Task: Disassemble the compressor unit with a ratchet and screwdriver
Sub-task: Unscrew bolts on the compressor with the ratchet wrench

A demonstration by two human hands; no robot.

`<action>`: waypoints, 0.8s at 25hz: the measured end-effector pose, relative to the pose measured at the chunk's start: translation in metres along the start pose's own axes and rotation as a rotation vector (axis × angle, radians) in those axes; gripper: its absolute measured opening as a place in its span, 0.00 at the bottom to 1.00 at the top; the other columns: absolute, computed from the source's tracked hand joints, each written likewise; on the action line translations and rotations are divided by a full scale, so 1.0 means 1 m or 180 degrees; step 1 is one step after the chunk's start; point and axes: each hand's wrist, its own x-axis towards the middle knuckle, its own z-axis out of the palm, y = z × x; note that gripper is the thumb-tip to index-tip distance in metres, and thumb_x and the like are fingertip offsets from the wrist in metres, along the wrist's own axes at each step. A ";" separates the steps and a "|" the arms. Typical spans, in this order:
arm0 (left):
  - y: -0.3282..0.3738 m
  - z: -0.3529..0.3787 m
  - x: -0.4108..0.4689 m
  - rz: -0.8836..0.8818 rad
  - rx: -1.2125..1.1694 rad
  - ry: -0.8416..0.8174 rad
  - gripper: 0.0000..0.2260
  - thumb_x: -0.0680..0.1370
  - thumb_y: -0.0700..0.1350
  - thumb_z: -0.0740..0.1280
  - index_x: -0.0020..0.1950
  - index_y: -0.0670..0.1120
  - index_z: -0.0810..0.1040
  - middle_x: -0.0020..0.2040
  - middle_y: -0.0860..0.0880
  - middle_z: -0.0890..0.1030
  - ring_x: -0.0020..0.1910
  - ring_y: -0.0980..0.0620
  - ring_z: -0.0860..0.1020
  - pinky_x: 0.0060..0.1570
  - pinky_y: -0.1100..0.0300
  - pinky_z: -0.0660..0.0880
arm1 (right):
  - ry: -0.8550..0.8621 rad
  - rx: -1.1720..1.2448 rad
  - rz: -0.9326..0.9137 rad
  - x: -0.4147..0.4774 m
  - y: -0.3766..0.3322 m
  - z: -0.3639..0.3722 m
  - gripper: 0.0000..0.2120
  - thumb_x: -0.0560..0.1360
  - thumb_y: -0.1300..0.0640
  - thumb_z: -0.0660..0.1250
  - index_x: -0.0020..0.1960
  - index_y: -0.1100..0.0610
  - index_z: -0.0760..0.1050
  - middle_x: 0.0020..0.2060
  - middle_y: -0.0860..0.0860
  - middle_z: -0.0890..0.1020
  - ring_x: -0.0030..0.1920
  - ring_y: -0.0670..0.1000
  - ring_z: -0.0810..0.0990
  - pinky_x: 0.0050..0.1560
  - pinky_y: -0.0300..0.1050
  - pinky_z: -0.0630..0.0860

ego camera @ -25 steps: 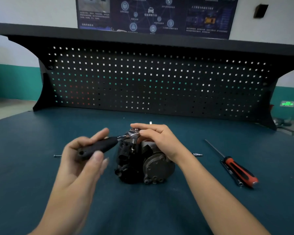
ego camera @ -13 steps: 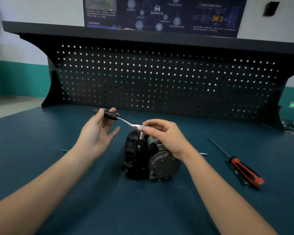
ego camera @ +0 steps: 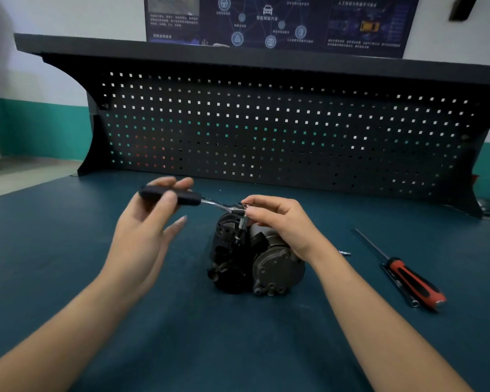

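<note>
A dark compressor unit [ego camera: 255, 261] lies on its side on the teal bench mat, its grey round end cap facing me. The ratchet [ego camera: 187, 198] has a black handle and a chrome head with a socket standing down into the compressor's top. My left hand [ego camera: 150, 224] holds the black handle between thumb and fingers, left of the unit. My right hand [ego camera: 280, 222] pinches the ratchet head on top of the compressor, its palm over the unit's rear. A red and black screwdriver [ego camera: 408, 278] lies on the mat to the right, untouched.
A black pegboard back panel [ego camera: 266, 131] with a shelf above closes off the far side of the bench. A small loose screw [ego camera: 344, 252] lies on the mat just right of my right wrist. A thin metal bar lies beside the screwdriver handle.
My left hand swung the ratchet handle away from me, from near the front left of the compressor to the far left. My right hand stayed on the ratchet head.
</note>
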 end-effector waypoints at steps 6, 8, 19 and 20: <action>-0.014 0.018 0.058 -0.0807 -0.0364 -0.0242 0.07 0.82 0.47 0.54 0.51 0.51 0.72 0.52 0.55 0.82 0.51 0.55 0.80 0.58 0.45 0.68 | -0.0033 0.0040 0.0052 0.001 0.001 -0.002 0.05 0.67 0.53 0.71 0.42 0.50 0.78 0.36 0.44 0.84 0.37 0.41 0.82 0.41 0.30 0.74; -0.010 0.017 0.046 -0.0574 -0.0394 -0.0222 0.06 0.81 0.48 0.56 0.50 0.52 0.72 0.51 0.55 0.82 0.52 0.55 0.80 0.58 0.46 0.68 | 0.0036 0.0022 0.0098 0.001 0.003 -0.003 0.03 0.72 0.58 0.69 0.44 0.51 0.79 0.36 0.42 0.84 0.38 0.39 0.81 0.41 0.29 0.74; 0.001 0.001 -0.019 0.0236 0.0193 -0.0304 0.06 0.75 0.55 0.66 0.50 0.57 0.76 0.56 0.57 0.82 0.59 0.58 0.78 0.57 0.53 0.73 | -0.0115 0.0072 0.0220 0.003 0.003 -0.004 0.08 0.74 0.61 0.67 0.45 0.49 0.81 0.40 0.42 0.84 0.41 0.40 0.81 0.43 0.30 0.75; -0.001 0.000 -0.003 -0.0049 0.0053 -0.0230 0.06 0.77 0.54 0.63 0.51 0.56 0.75 0.55 0.58 0.82 0.57 0.59 0.78 0.57 0.50 0.72 | -0.0116 0.0134 0.0201 0.003 0.002 -0.003 0.07 0.73 0.61 0.68 0.44 0.50 0.80 0.38 0.43 0.84 0.40 0.40 0.81 0.42 0.30 0.74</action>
